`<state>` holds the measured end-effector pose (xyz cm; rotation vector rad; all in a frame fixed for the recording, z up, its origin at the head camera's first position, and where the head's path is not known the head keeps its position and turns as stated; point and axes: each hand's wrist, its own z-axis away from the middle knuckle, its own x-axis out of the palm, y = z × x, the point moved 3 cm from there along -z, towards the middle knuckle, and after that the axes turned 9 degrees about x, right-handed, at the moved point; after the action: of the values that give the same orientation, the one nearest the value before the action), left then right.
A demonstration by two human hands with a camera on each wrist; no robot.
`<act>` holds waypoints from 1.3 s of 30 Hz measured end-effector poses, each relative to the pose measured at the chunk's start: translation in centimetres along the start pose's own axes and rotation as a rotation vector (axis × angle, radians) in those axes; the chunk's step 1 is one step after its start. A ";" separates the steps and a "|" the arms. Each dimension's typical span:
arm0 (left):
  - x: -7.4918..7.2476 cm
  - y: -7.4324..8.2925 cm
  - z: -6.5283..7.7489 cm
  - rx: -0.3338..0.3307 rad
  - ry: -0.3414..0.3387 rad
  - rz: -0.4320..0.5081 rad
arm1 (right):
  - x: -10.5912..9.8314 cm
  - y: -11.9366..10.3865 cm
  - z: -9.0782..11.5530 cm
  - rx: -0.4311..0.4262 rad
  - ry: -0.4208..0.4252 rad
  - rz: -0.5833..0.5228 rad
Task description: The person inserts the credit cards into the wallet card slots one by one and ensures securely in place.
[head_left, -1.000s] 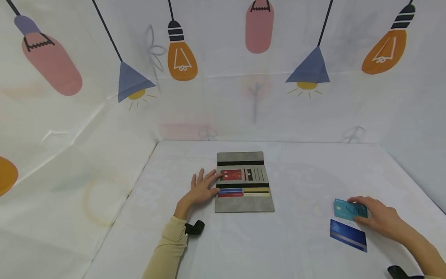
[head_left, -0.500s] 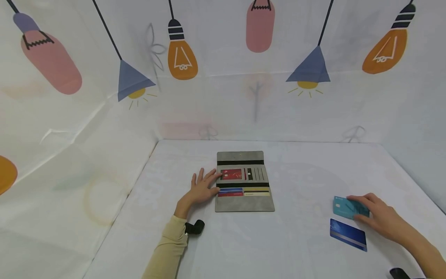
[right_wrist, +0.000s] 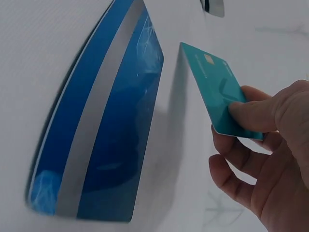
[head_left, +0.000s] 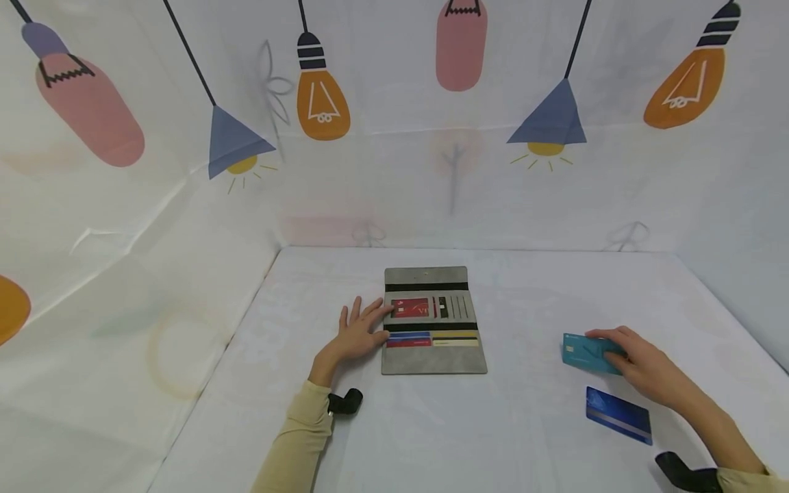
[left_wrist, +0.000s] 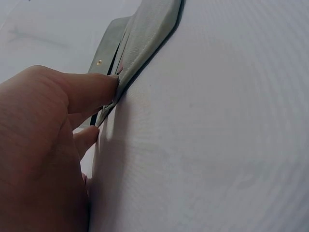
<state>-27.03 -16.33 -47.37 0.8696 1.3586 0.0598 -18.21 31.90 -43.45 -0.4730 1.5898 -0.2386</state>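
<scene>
My left hand [head_left: 353, 340] rests with spread, fairly straight fingers on the left edge of an unfolded grey wallet [head_left: 433, 361]. In the left wrist view its thumb touches the side of the wallet [left_wrist: 149, 41]. A red card [head_left: 410, 308] shows in the wallet's upper section, and several more cards fill the slots below. Over at the right, my right hand [head_left: 650, 366] pinches a teal bank card [head_left: 585, 351] between thumb and fingers. The right wrist view has this teal card [right_wrist: 212, 89] lifted off the table, its gold chip facing up.
A dark blue card [head_left: 618, 415] with a silver stripe lies on the white table [head_left: 493, 431], just in front of the right hand. Behind the table rises a white sheet [head_left: 401, 185] printed with lamps and bulbs.
The right hand has lifted the teal card and carried it left and a little away from the body, off its place behind the blue card. The left hand and wallet stay put.
</scene>
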 end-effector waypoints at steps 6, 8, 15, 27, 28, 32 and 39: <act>0.1 0.0 -0.1 -0.007 -0.001 -0.006 | 0.4 -2.0 -1.7 -0.034 -0.041 -0.026; 0.1 0.0 -0.1 -0.008 0.002 -0.008 | 0.5 -2.5 -2.3 -0.045 -0.043 -0.028; 0.1 -0.1 -0.1 -0.009 0.001 -0.005 | 1.1 -4.2 -4.4 -0.076 -0.054 -0.053; 0.3 -0.3 -0.1 0.001 -0.002 -0.003 | 3.1 -7.1 -7.8 -0.020 -0.105 -0.125; 0.3 -0.3 -0.1 0.002 -0.001 -0.003 | 3.3 -7.3 -8.0 -0.018 -0.103 -0.130; 0.3 -0.4 -0.2 0.001 0.002 -0.010 | 3.9 -8.1 -9.2 -0.015 -0.101 -0.147; 0.3 -0.4 -0.3 0.001 0.006 -0.017 | 5.0 -9.6 -11.2 0.005 -0.096 -0.163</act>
<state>-27.39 -16.31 -47.83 0.8591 1.3720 0.0483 -27.87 19.74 -42.89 -0.6029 1.4580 -0.3387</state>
